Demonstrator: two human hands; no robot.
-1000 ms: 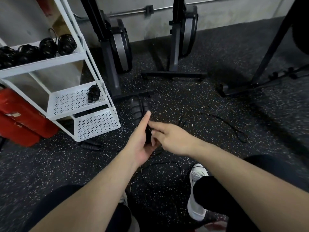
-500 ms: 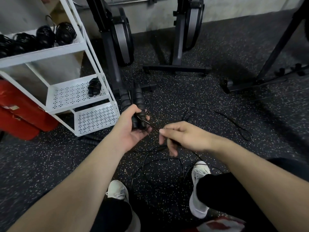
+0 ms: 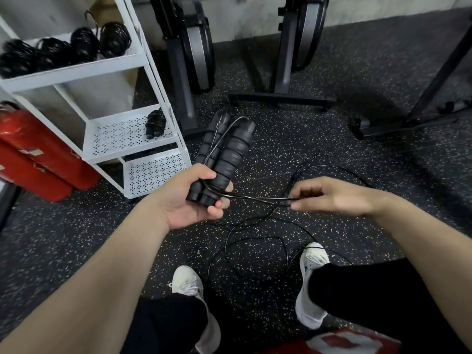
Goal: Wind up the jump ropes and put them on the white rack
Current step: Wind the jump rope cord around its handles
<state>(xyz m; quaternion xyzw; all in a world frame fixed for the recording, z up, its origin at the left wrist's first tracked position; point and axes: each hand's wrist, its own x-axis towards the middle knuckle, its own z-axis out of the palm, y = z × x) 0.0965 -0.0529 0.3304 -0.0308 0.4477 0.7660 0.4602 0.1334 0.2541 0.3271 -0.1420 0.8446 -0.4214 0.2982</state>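
A red mat (image 3: 344, 343) with white markings (nothing legible) lies by the white shoes (image 3: 310, 284). Loose black cord (image 3: 255, 241) loops on the speckled floor. The left hand (image 3: 189, 200) grips both jump rope handles (image 3: 224, 159) side by side; the right hand (image 3: 329, 196) pinches the cord. Beyond, the white rack (image 3: 143, 139) holds wound ropes (image 3: 66, 49).

Nothing I can read here: the pale sticker on the red cylinder (image 3: 38, 159) beside my rack is too blurred to make out, and the white marking on the red thing (image 3: 339, 341) by my foot shows no letters or numbers I can tell
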